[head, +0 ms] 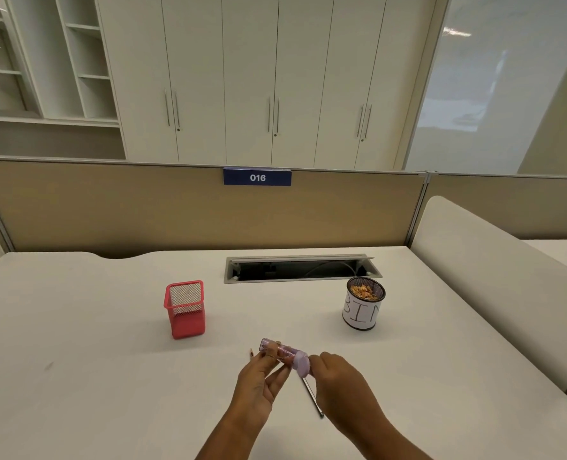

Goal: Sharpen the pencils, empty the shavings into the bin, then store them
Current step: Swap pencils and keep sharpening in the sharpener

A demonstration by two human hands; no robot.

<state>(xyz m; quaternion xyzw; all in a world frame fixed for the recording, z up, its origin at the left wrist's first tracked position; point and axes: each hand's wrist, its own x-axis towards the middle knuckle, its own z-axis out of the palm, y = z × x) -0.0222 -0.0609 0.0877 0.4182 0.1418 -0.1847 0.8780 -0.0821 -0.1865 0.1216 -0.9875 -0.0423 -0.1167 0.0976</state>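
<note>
Holds a purple tube sharpener (285,356) above the worktop (93,376) at lower centre: left hand (259,383) curled round the clear barrel, right hand (338,376) pinching the lilac cap end. Just beneath, lying on the worktop, a pencil (312,396); left of the left hand, a second pencil's tip (251,353). Further up, left of centre, a red mesh holder (185,310); to the right, a cup marked BIN (361,315), shavings (363,291) inside.

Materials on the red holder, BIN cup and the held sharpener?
Red holder: probably painted metal mesh, matte; the grid is see-through. BIN cup: dark mesh rim, wrapped in white paper, hand-lettered. Sharpener: likely translucent purple plastic; shavings show through, with an opaque lilac cap.
</note>
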